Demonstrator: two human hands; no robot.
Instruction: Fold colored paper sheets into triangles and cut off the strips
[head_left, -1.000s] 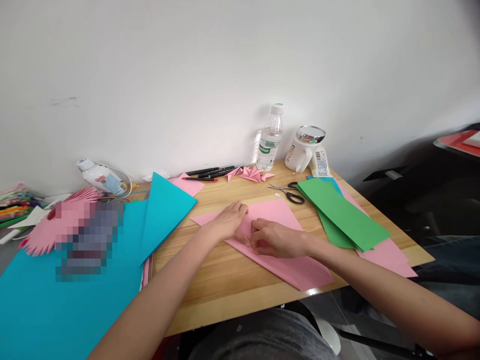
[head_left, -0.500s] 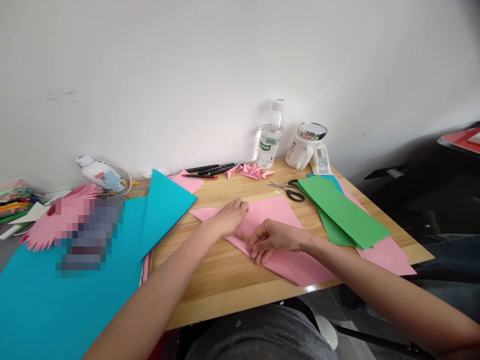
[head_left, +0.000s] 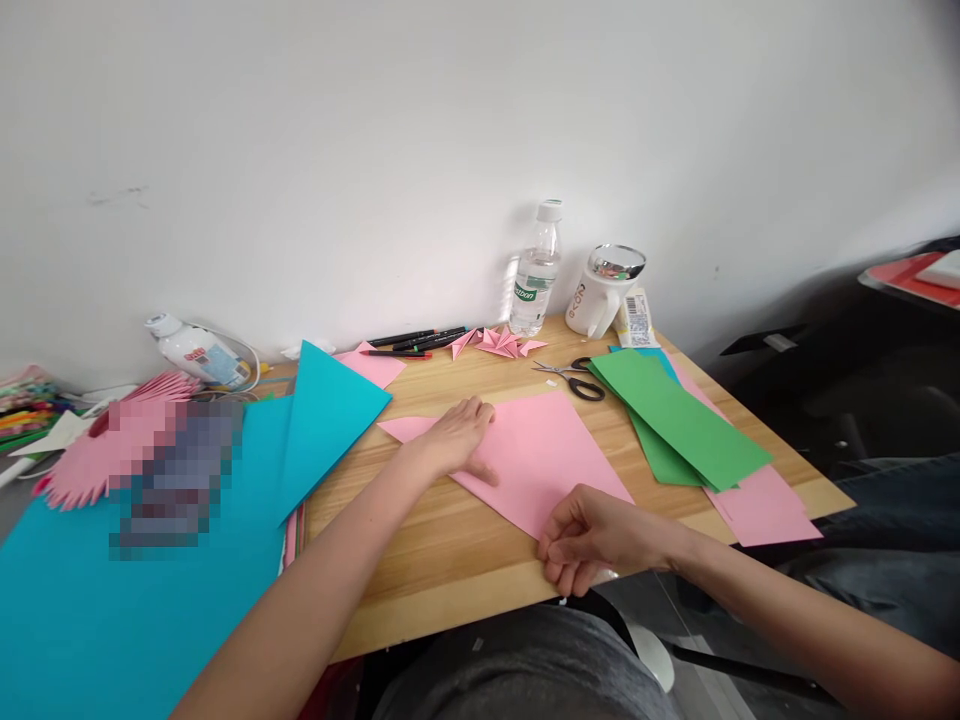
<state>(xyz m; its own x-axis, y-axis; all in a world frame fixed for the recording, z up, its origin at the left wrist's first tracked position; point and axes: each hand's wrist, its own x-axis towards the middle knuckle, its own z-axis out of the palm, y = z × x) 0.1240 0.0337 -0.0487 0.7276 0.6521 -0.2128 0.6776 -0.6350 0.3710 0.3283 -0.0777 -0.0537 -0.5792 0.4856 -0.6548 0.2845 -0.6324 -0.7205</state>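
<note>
A folded sheet of pink paper (head_left: 547, 450) lies on the wooden table in front of me. My left hand (head_left: 465, 435) rests flat on its left part, thumb stretched out along the near folded edge. At the paper's near right corner is my right hand (head_left: 581, 540), its fingers curled together and closed on the edge close to the table's front. The fingertips partly hide that corner. Behind the paper lie black-handled scissors (head_left: 585, 387), blades pointing left.
Green paper strips (head_left: 682, 415) overlap pink sheets (head_left: 776, 515) at the right. Blue paper (head_left: 334, 425) lies left. Along the wall stand a water bottle (head_left: 534, 275) and a white mug (head_left: 600, 295), near black pens (head_left: 412, 342) and folded pink pieces (head_left: 501, 343).
My right hand has slid right and toward me along the paper's near edge, from beside the left hand to the corner. The paper there now lies folded flatter. My left hand stays put.
</note>
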